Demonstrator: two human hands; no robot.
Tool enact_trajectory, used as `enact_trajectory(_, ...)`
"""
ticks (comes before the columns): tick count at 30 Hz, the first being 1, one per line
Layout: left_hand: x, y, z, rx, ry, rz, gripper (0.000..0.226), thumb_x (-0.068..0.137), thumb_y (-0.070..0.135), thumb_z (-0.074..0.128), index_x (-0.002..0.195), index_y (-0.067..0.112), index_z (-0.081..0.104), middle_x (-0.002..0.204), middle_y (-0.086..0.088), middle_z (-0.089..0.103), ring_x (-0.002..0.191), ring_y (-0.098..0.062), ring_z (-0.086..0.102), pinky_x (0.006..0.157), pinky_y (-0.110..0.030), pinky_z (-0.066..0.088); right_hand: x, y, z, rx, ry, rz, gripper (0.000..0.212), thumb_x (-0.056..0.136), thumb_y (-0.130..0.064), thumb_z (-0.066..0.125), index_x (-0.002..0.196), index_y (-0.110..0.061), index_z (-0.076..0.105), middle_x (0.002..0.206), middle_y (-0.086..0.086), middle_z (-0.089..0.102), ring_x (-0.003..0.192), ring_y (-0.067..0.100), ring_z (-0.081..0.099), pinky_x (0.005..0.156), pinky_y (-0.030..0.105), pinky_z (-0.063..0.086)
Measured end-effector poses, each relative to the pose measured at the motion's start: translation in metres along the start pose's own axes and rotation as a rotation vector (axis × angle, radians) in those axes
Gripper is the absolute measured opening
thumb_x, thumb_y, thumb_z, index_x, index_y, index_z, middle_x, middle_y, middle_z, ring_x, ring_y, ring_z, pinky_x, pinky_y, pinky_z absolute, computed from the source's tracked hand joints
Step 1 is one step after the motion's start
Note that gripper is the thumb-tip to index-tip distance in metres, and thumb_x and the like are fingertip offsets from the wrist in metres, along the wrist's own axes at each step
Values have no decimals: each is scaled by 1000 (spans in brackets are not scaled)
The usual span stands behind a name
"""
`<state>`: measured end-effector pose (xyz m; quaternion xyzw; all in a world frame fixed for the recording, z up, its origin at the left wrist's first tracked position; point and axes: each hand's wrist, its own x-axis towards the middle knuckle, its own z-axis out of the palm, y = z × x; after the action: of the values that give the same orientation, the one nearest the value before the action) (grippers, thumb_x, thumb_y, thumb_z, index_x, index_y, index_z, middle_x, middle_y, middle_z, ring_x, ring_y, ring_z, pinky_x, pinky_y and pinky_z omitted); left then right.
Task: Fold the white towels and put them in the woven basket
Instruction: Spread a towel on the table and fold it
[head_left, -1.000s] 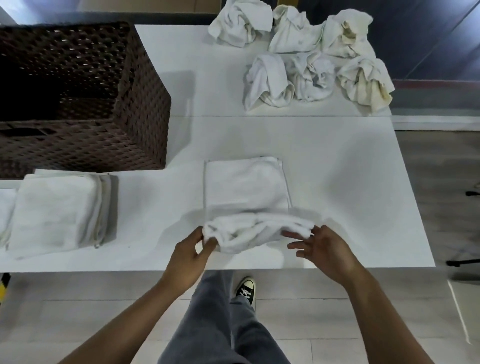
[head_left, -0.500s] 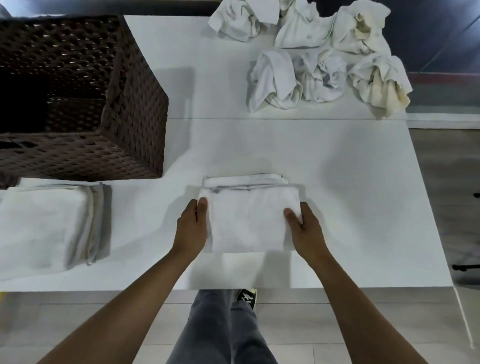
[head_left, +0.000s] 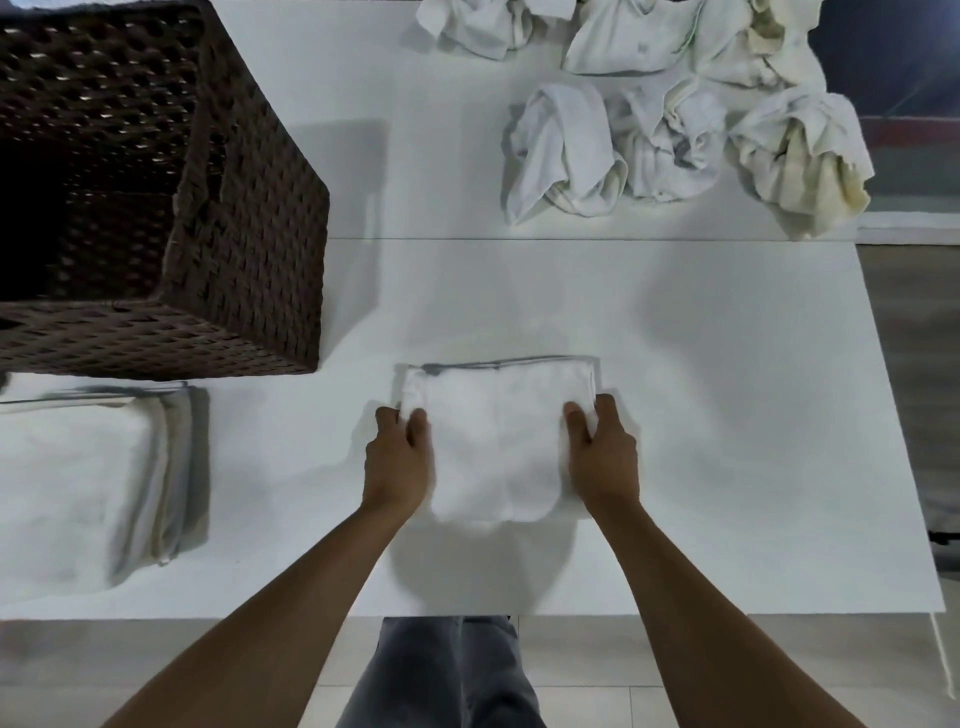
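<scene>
Folded towel (head_left: 493, 441) at lower centre on white bench (head_left: 727, 415), near edge blurred and raised. Left hand (head_left: 397, 462) pinching its left edge, thumb on top; right hand (head_left: 602, 457) pinching the right edge likewise, fingers hidden beneath. Woven basket (head_left: 249, 218) upper left, cut off by frame, interior too dark to read. Stack of folded towels (head_left: 93, 483) at left edge, blurred, partly cropped. Crumpled towels (head_left: 670, 135) upper right, top ones cut off. No legible labels anywhere.
</scene>
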<state>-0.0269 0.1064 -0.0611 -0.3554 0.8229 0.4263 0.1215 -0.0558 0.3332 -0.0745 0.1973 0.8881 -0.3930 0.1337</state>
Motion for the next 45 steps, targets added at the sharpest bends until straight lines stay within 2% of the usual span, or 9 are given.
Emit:
enact_trajectory(3,1,8,2,92,113,22,28,100,38,52,109,14,41,96,-10,65,91,-38,64,70,-38,44,2,-4,1,48,47,117,41,99,-53,53,119,-17,46,92,4,64,97,37,65,75,36,43)
enact_trajectory(6,12,6,-7,482,300,494,51,92,17,63,140,20,47,136,-11,52,111,-35,55,86,-45,48,1,-7,2,19,61,169,45,98,-56,53,120,-18,44,98,9,67,97,37,66,76,36,42)
enact_trajectory(9,13,0,-3,746,162,878,50,98,22,46,147,29,46,161,-9,32,142,-36,36,108,-49,39,0,-8,4,-43,78,144,47,100,-55,50,123,-15,43,102,15,69,96,40,66,75,37,40)
enact_trajectory(14,11,-21,9,792,-20,719,65,103,49,26,161,32,1,169,3,-7,155,-22,-8,123,-48,18,-5,-8,6,-75,83,91,46,102,-50,48,129,-13,42,108,18,69,100,42,66,77,40,43)
enact_trajectory(23,-9,-29,1,780,-75,549,65,104,47,30,160,36,-1,168,7,-14,154,-18,-15,118,-48,27,-53,27,1,-138,127,-15,46,92,-43,65,128,-19,50,110,14,60,104,37,57,90,45,47)
enact_trajectory(30,-61,-52,-22,867,-29,370,67,101,46,28,160,29,2,168,-4,6,153,-28,8,111,-52,30,-97,28,-5,-28,143,-21,60,93,-46,66,142,-30,34,131,11,47,101,37,62,80,45,55)
enact_trajectory(33,-79,-63,-35,895,-30,270,72,99,46,30,160,24,0,165,-6,12,148,-29,18,110,-50,32,-112,17,6,1,137,-188,50,94,-36,67,137,-30,42,137,-2,39,101,30,64,75,41,56)
enact_trajectory(38,-96,-90,-54,871,37,122,75,100,52,31,160,20,1,161,-8,20,142,-32,28,114,-47,30,-130,14,49,-209,-218,-485,61,95,-46,63,151,-36,39,160,0,30,142,23,41,108,41,47)
enact_trajectory(45,-101,-135,-87,797,106,65,75,100,46,46,160,15,12,162,-12,22,148,-38,24,121,-48,24,-122,-20,92,-550,-301,-703,69,97,-63,27,160,-38,19,170,4,17,150,28,32,122,44,26)
